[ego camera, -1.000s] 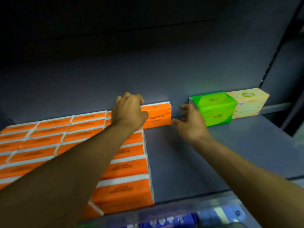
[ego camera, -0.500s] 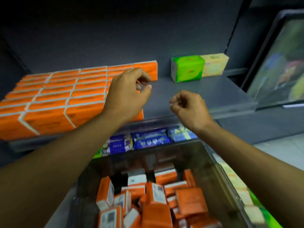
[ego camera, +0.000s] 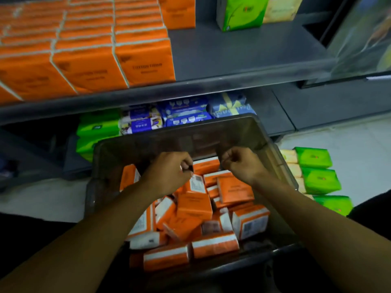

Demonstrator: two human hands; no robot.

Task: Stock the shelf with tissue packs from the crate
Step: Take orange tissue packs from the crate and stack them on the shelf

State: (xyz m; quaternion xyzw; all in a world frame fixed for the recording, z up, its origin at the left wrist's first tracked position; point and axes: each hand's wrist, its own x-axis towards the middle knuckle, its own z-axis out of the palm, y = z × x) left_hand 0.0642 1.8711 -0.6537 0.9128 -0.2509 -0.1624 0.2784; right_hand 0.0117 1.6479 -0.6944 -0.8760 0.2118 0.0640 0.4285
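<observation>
Orange tissue packs [ego camera: 194,206], soft-wrapped rectangular blocks with white end bands and barcode labels, were heaped at all angles inside the crate [ego camera: 169,142], a dark translucent plastic tub with rounded corners placed in front of the shelf [ego camera: 232,56]. Both hands were held above the heap, near the crate's far wall. The fingers of the left hand [ego camera: 169,172] were curled inward against the thumb, and those of the right hand [ego camera: 241,163] were drawn into a loose fist; nothing was gripped by either.

On the flat grey shelf, stocked orange rows [ego camera: 143,60] were lined up to the front lip, and a bare strip was left between them and a glossy green pack [ego camera: 241,13]. That pack and a pale yellow pack [ego camera: 279,9] beside it were cut off by the top edge.

Beneath the shelf, blue printed packs [ego camera: 184,111] were partly hidden behind the crate's rim. More green packs [ego camera: 317,178] were stacked on the pale floor [ego camera: 349,140] to the right. The print on the packs was too blurred to be read.
</observation>
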